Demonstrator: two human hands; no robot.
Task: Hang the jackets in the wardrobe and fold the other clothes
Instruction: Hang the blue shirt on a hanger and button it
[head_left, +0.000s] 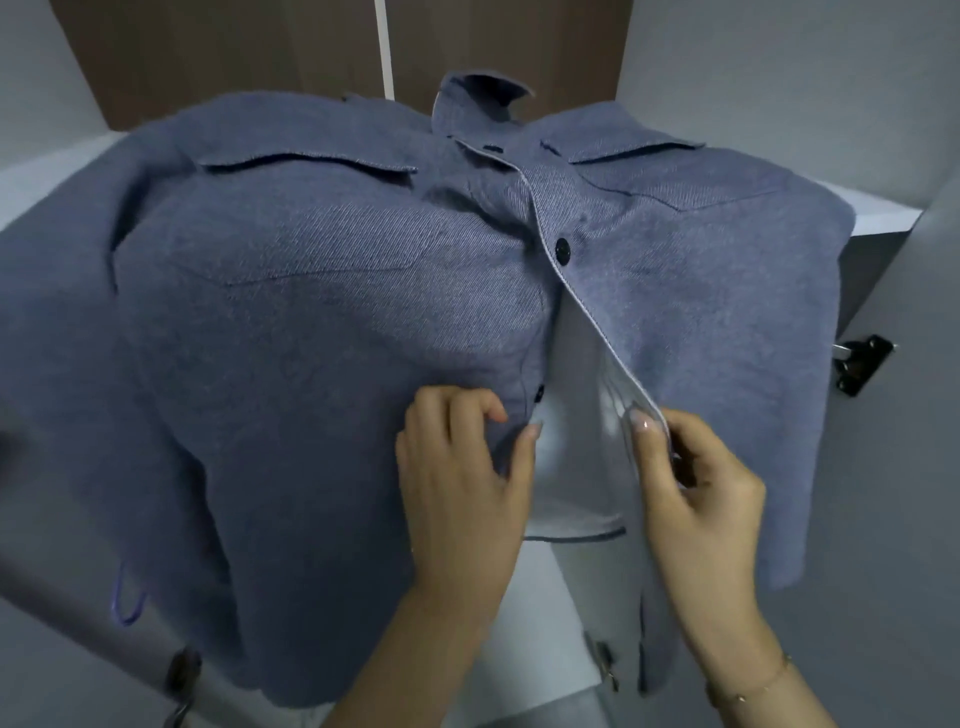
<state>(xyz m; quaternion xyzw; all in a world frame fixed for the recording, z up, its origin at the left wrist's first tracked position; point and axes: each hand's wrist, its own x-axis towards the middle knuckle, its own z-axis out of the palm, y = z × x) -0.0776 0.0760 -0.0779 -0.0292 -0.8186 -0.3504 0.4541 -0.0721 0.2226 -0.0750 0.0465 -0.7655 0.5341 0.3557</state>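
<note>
We see the blue jacket (322, 291) filling the middle of the frame, hanging in the wardrobe. It looks soft, fairly thick and limp, best held by its front edges. Our left hand (457, 467) pinches the left placket by a button; our right hand (696, 483) pinches the opposite edge. The hanger is hidden, and the hem is blurred.

Left grip (462, 457) and right grip (696, 478) pinch with curled fingers, wrists angled inward.
</note>
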